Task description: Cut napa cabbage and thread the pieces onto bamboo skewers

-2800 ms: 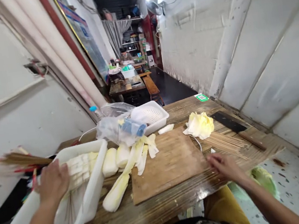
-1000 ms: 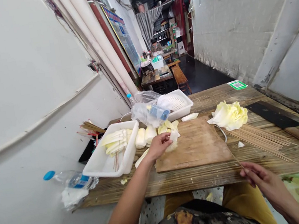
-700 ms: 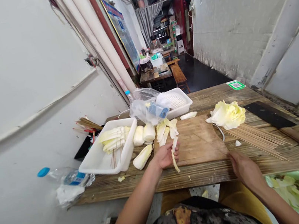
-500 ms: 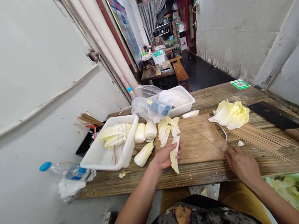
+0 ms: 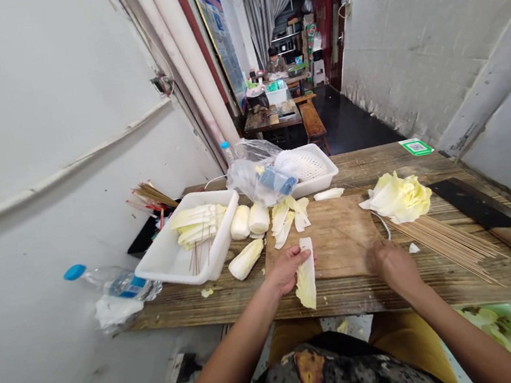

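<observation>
My left hand [image 5: 286, 270] is closed on a pale cabbage leaf strip [image 5: 306, 285], thumb on top, at the near left edge of the wooden cutting board [image 5: 343, 261]. The strip hangs down over the table's front part. Above the board's right edge, my right hand [image 5: 395, 265] pinches a thin skewer [image 5: 346, 233], which looks faint and blurred as it points left toward the strip. Several cut leaf pieces [image 5: 283, 218] rest on the board's far left corner. A bundle of wooden skewers [image 5: 446, 246] lies right of my right hand, partly under a loose cabbage head [image 5: 398, 197].
A white tray [image 5: 162, 271] holds leaf strips and skewers. Cabbage hearts [image 5: 246, 260] sit beside it. A cleaver [image 5: 475, 203] lies far right. Behind the board are a plastic bag [image 5: 254, 182] and a white container [image 5: 327, 174]. A bottle [image 5: 110, 283] is at left; another person sits far back.
My right hand has moved left, bringing the skewer closer to the strip. In my left hand the strip has turned, so its broad side shows more. The view has shifted slightly.
</observation>
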Demonstrator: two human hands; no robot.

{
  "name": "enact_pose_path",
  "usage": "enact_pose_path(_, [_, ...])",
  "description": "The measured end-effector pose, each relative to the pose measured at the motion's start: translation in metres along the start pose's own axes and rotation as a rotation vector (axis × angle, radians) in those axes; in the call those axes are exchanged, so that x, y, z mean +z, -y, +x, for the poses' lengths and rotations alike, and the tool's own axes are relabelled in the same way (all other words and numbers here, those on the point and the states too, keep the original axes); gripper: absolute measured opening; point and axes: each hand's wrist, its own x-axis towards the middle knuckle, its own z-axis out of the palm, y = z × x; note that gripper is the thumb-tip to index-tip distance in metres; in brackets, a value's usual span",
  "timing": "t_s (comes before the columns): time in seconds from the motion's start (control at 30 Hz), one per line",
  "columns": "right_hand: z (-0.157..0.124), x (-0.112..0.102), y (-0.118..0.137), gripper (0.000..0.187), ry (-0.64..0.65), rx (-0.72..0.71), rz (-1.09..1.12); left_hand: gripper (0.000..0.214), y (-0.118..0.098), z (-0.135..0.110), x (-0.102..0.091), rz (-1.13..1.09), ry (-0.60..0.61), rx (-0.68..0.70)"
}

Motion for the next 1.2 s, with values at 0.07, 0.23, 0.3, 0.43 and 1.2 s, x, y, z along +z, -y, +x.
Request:
enact_pose_path(0.07, [-0.003,0.0,0.0,0.025,-0.017,-0.023,0.076,0.039,0.003,-0.003,0.0,-0.005,-0.022,0.029])
enact_pose_path(0.23, [-0.034,-0.009,0.004,0.02,-0.114,-0.157,0.324,0.04,0.005,-0.02,0.002,-0.012,-0.068,0.091])
enact_pose_path(0.3, [-0.054,-0.017,0.007,0.028,-0.169,-0.212,0.403,0.04,0.004,-0.027,0.004,-0.043,-0.078,0.102])
enact_pose_path(0.43, [-0.086,-0.037,0.011,0.036,-0.193,-0.31,0.458,0.042,-0.002,-0.04,0.013,-0.09,-0.074,0.08])
enact_pose_path(1.2, [-0.101,-0.077,0.033,0.061,-0.351,-0.48,0.161,0.037,-0.016,-0.068,0.037,0.078,0.032,0.136])
